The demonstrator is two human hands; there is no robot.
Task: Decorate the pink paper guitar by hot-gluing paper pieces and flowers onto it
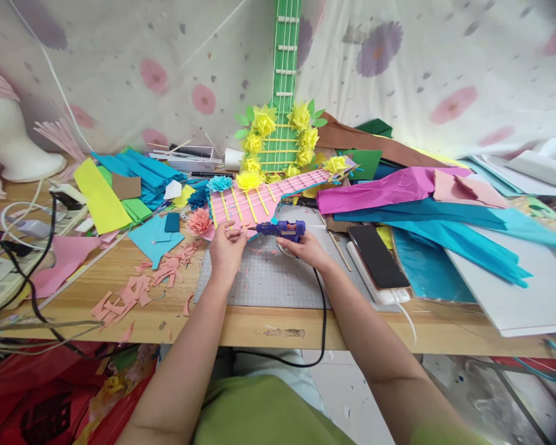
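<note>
My right hand is wrapped round a dark blue hot glue gun, its nozzle pointing left. At the nozzle tip, the fingers of my left hand are pinched together; what sits between them is too small to make out. Just behind both hands lies a pink paper guitar with yellow strips, string lines and a yellow flower on its neck. A coral paper flower and a light blue paper flower sit at its left edge. Beneath my hands is a grey cutting mat.
Upright at the back stands a green guitar with yellow flowers. Coral paper scraps litter the left. A phone rests on a white power strip at right, beside crepe paper. The gun's black cord hangs over the table edge.
</note>
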